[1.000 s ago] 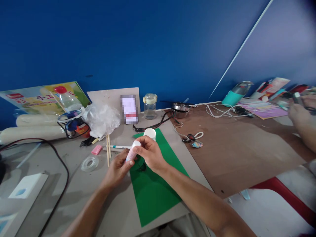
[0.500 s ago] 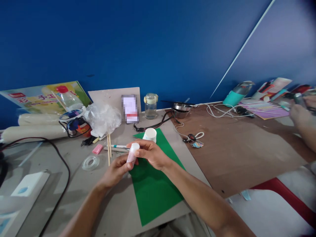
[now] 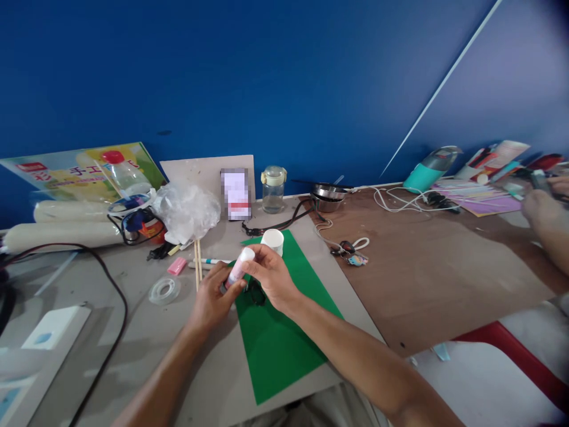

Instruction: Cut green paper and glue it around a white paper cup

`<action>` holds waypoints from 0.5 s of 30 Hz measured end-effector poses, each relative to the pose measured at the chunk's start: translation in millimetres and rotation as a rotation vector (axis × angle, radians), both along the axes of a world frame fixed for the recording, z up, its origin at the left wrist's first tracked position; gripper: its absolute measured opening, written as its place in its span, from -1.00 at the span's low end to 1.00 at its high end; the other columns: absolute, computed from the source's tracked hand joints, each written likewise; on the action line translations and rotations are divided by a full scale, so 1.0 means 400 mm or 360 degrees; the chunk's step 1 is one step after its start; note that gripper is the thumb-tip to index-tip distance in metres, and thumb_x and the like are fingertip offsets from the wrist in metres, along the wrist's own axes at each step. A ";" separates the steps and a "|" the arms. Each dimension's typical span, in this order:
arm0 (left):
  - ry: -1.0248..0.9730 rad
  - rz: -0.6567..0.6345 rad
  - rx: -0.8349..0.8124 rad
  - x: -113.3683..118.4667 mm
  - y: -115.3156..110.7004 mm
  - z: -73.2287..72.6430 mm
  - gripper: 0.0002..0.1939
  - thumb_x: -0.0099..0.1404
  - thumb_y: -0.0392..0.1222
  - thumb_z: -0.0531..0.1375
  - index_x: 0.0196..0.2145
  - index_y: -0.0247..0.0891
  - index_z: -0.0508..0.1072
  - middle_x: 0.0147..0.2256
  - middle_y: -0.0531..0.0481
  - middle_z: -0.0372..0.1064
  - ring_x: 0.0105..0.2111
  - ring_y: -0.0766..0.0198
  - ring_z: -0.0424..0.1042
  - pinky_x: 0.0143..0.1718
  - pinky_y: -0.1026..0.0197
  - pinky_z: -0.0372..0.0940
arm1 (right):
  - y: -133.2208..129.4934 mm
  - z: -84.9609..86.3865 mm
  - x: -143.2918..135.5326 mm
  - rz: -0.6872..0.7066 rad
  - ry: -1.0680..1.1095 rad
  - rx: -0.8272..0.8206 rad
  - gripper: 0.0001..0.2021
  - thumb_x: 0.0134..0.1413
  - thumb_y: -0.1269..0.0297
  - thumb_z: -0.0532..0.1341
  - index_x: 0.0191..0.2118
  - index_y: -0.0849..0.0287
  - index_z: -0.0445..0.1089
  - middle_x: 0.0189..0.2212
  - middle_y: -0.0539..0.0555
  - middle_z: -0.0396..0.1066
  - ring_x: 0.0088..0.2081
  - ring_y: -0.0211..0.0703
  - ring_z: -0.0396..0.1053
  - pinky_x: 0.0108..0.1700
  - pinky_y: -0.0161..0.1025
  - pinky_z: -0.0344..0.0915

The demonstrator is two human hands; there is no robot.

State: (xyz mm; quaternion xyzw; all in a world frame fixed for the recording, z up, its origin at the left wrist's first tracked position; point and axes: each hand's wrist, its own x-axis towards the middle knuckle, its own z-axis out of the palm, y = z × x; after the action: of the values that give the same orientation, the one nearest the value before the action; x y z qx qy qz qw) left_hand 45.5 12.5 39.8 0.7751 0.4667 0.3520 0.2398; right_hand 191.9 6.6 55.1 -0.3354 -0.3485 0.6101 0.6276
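My left hand [image 3: 214, 298] curls round the white-topped, pale-pink plastic tube [image 3: 237, 270]; my right hand [image 3: 272, 277] pinches its far end. Probably light, stiff, smooth: grip mid-barrel.

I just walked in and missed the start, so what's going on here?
A person's left hand holds a small pale pink cylindrical tube, while the right hand has its fingers at the tube's white upper end. A green rectangular sheet lies on the grey table, partly beneath the hands. A white round cup stands just beyond the right hand.
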 end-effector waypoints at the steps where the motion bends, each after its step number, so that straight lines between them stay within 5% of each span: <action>1: 0.0014 -0.0024 -0.0012 0.001 -0.001 0.001 -0.72 0.23 -0.03 0.12 -0.53 -0.26 0.32 -0.49 0.05 0.16 -0.45 0.27 0.20 -0.40 0.23 0.13 | -0.002 0.001 -0.002 -0.0014 0.0009 -0.0002 -0.67 -0.32 0.20 0.45 -0.39 0.17 0.38 -0.54 -0.08 0.37 -0.47 -0.32 0.28 -0.38 -0.33 0.24; 11: -0.0235 -0.0411 -0.0300 -0.014 0.000 0.004 -0.63 0.26 0.08 0.09 -0.40 -0.29 0.45 -0.38 -0.06 0.34 -0.34 0.17 0.31 -0.24 0.17 0.22 | -0.015 0.021 0.007 0.0135 0.0002 0.0038 -0.67 -0.29 0.16 0.44 -0.42 0.19 0.35 -0.59 -0.10 0.32 -0.54 -0.32 0.26 -0.44 -0.32 0.22; 15: -0.0355 -0.0388 -0.0398 -0.011 -0.006 0.011 -0.52 0.25 0.21 0.05 -0.41 -0.31 0.43 -0.41 -0.06 0.35 -0.42 0.22 0.27 -0.37 0.22 0.21 | -0.009 0.024 0.024 0.0326 -0.0178 0.0162 -0.68 -0.23 0.12 0.42 -0.35 0.19 0.41 -0.44 -0.05 0.29 -0.48 -0.35 0.22 -0.42 -0.34 0.22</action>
State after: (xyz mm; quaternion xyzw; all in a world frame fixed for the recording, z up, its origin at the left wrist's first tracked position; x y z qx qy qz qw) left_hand 41.3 10.0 44.2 0.7463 0.3799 0.3433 0.4252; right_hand 201.5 3.0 64.5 -0.2993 -0.4459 0.6327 0.5578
